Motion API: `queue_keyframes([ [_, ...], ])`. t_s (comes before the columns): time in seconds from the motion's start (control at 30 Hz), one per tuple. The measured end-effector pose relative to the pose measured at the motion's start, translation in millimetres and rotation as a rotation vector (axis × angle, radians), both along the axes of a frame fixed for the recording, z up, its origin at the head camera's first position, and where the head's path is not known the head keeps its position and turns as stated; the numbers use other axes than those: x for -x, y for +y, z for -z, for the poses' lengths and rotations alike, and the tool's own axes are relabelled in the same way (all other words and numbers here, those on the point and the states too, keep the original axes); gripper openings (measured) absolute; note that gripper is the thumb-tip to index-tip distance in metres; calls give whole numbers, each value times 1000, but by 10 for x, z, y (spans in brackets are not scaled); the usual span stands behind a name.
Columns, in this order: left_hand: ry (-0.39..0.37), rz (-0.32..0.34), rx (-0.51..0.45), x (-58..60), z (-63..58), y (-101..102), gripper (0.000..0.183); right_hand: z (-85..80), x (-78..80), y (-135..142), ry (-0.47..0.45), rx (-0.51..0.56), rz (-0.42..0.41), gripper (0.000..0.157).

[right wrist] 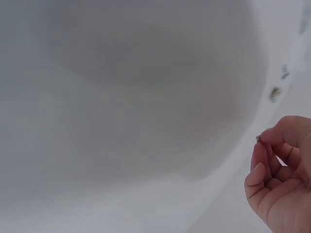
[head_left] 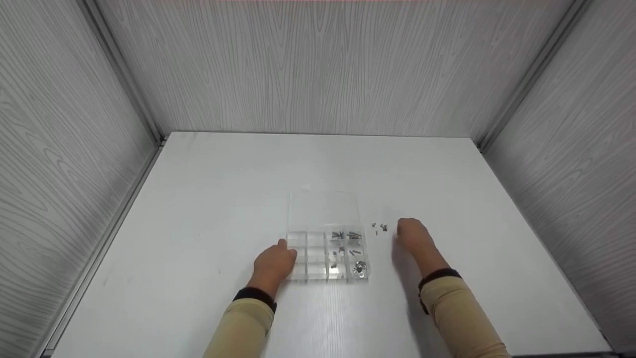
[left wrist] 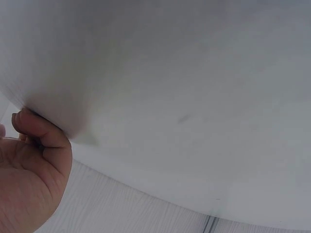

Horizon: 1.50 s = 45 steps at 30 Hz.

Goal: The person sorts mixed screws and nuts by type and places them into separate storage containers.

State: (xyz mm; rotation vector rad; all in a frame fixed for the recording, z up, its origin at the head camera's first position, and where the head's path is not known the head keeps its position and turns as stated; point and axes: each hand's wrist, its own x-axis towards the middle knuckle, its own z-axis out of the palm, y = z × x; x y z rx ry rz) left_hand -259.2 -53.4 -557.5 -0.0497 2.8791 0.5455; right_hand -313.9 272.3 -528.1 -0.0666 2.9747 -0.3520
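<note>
A clear plastic compartment box lies on the white table with its lid folded back. My left hand grips the box's left edge; in the left wrist view that hand shows curled fingers, and the box is out of sight. Right of the box, my right hand is over the table. Between thumb and fingertip, the right hand pinches a small metal piece, too small to tell its exact kind. Beside that hand lie several loose metal pieces that look like small screws.
The box's right-hand compartments hold screws, other small metal parts and round nuts or washers. Grey wood-grain panels wall the white table at the back and both sides.
</note>
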Motion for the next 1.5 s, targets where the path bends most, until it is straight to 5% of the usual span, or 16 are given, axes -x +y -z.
queue_keyframes([
  [0.4, 3, 9, -27, -3, -27, -2, 52, -357, -195, -765, 93, 158, -296, 14],
  [0.6, 19, 38, -22, -19, -47, 55, 52, -372, -149, -574, 112, 144, -170, 9],
  [0.77, 36, 105, 56, -13, -55, 92, 48, -310, -129, -281, -5, 88, -44, 11],
  [1.03, 39, 87, 11, 4, -53, 101, 47, -196, -267, -72, -269, -79, -85, 12],
  [1.5, 10, 15, -63, -91, -52, -196, 48, -25, -246, -426, -266, -188, -110, 13],
])
